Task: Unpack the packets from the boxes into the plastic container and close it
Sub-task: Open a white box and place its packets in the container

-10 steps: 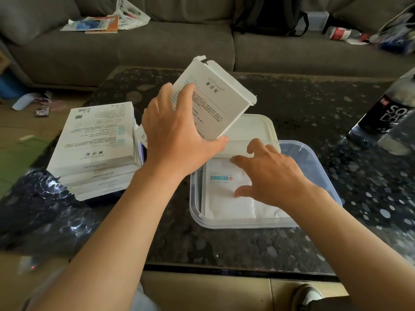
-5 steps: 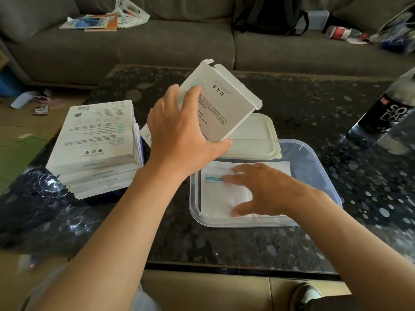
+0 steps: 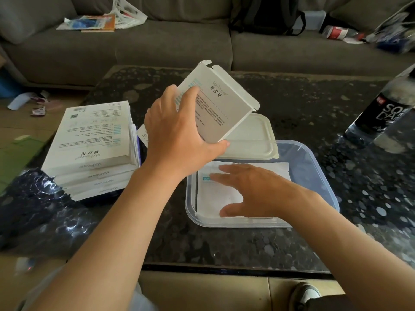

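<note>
Fingers of right hand (image 3: 253,189) straight and spread, pressing flat on white packets (image 3: 215,196) inside plastic container (image 3: 318,167), near the front of dark table (image 3: 224,243). A second ago curled at the packets' far edge, since slid leftward and flattened out. Looks like this batch settled in: lying level, long side running left to right along the container, blue label at the left end.

Just beyond, lid (image 3: 253,135) off, overlapping the far rim, so closing not yet done. Above it, left hand (image 3: 177,135) gripping opened box (image 3: 220,102), thumb under the lower corner, fingers curled over the face, held much as before. Long axis slanting from near-left up to far-right, flapped open end pointing up and away; probably emptied.

Further left, stack of boxes (image 3: 94,140) waiting
</note>
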Available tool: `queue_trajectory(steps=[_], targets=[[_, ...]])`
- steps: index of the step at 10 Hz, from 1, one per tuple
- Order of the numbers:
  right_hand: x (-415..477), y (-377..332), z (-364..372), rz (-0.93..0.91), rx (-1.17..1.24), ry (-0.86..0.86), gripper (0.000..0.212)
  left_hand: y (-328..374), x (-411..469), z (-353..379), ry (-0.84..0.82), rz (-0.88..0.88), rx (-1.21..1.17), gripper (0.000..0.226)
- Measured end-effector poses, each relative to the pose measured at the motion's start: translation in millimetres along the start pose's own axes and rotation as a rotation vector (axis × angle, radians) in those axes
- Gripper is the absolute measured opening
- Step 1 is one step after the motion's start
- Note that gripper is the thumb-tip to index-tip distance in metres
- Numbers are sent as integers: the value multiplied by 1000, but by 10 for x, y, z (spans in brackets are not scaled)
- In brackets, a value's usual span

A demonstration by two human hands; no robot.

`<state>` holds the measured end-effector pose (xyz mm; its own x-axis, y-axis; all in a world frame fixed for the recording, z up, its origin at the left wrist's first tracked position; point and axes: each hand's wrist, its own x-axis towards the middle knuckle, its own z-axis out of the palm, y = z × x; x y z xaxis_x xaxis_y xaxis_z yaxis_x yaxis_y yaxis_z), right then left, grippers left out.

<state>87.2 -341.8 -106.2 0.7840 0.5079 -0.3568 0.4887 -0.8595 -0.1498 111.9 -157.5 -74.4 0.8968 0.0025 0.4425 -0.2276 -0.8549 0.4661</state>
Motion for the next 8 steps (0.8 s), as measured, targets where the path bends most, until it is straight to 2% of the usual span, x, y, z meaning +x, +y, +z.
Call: queue_trajectory(steps=[1,4,5,6,7,8], targets=[[103,-28,69,-74,-13,-45,82,-1,4,4,-3,2,4,107],[199,-40,133,-106,-85,-105,80,-3,-10,22,-6,13,10,106],[153,-67,108,-105,-41,-102,78,1,-12,21,-9,32,24,104],[-42,0,-215,-5,184,-62,58,-13,-15,1,-8,70,48,103],[-390,174,-724,58,384,125,16,-45,6,-41,11,81,70,102],[-682,311,-1002,37,803,375,13,-47,32,-53,-1,131,103,103]])
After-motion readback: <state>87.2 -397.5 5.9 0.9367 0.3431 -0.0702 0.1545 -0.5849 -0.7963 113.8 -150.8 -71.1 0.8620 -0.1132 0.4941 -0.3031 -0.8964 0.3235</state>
